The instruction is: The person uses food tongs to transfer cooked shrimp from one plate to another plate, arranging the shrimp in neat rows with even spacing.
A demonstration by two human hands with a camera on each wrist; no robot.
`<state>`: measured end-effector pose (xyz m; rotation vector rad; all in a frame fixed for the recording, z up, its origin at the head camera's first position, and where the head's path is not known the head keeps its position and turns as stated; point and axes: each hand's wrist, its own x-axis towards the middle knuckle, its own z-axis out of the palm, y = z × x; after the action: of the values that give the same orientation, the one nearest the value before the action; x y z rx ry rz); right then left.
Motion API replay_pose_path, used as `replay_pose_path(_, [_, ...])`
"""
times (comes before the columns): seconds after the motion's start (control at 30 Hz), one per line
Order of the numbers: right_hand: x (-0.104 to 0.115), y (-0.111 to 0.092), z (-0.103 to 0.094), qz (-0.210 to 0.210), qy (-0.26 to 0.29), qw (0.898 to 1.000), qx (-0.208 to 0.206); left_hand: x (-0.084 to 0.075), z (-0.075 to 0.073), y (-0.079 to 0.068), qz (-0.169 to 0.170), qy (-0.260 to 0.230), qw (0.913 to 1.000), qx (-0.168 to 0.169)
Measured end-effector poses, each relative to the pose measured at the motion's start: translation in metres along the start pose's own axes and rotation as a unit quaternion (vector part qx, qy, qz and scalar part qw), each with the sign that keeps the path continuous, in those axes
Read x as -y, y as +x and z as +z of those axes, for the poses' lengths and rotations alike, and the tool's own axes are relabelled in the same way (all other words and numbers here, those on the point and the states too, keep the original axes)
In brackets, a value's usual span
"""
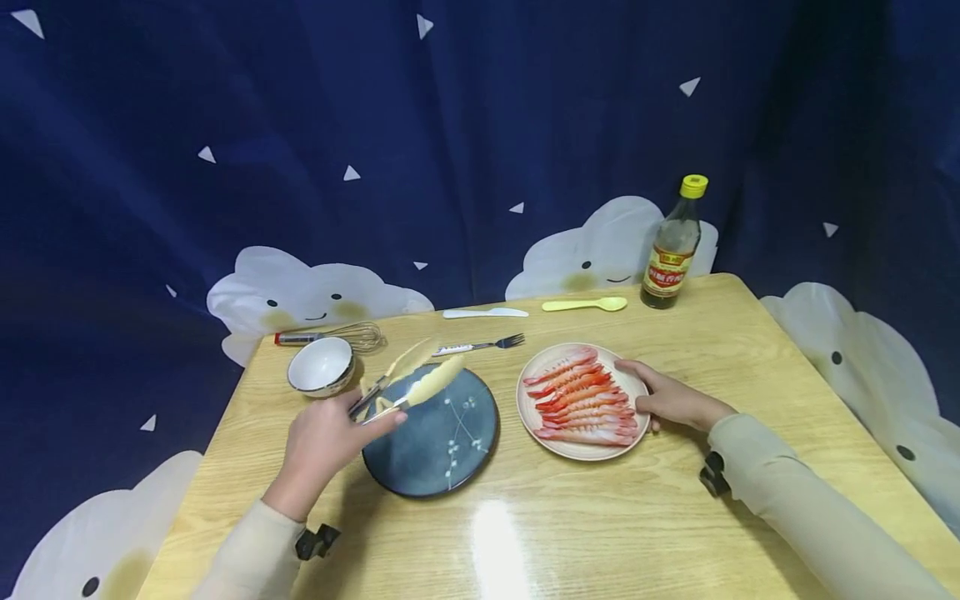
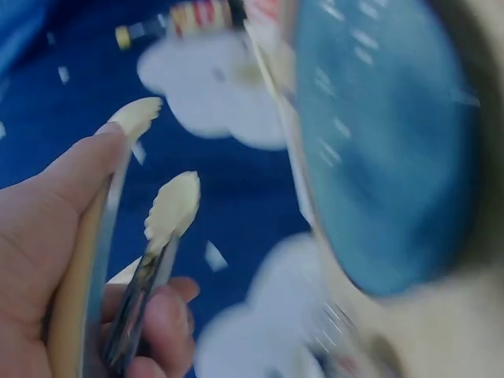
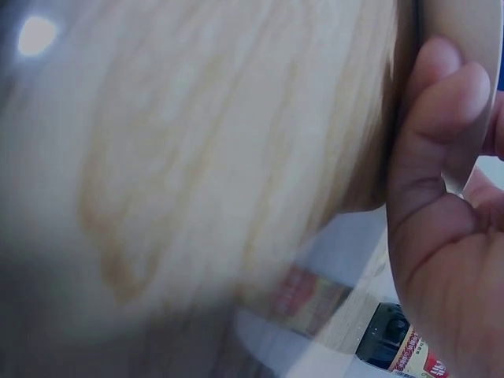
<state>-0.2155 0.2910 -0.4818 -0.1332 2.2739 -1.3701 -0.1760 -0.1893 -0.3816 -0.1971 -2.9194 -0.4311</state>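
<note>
My left hand [image 1: 321, 442] holds a pair of tongs [image 1: 435, 382] with metal arms and cream tips, above the left part of a dark blue plate [image 1: 416, 458]. In the left wrist view, the tips of the tongs [image 2: 175, 206] stand apart with nothing between them. On the right, my right hand [image 1: 678, 402] grips the rim of a pale round plate [image 1: 577, 452], its thumb and fingers at the right edge. Several red-and-white shrimp [image 1: 585, 404] lie in a row on that plate. The right wrist view shows the hand [image 3: 441, 244] at the plate's edge; the shrimp are out of sight there.
A white bowl [image 1: 321, 365] stands at the table's left, beside a whisk [image 1: 363, 336]. Behind the plates lie a fork [image 1: 487, 344], a white knife [image 1: 486, 313] and a yellow spoon [image 1: 585, 305]. A sauce bottle [image 1: 670, 250] stands upright at the back right.
</note>
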Motion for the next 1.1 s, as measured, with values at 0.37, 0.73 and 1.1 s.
replay_pose_path(0.37, [-0.011, -0.008, -0.006, -0.009, 0.010, 1.000, 0.003, 0.094, 0.033, -0.045, -0.190, -0.015, 0.9805, -0.048])
replay_pose_path(0.73, [-0.009, -0.005, -0.005, -0.015, 0.000, 1.000, -0.001, 0.153, 0.027, -0.048, -0.269, -0.019, 0.9625, 0.030])
replay_pose_path(1.1, [-0.003, 0.002, 0.000, -0.021, -0.007, 1.000, 0.015, 0.190, 0.029, -0.061, -0.223, -0.004, 0.9738, 0.044])
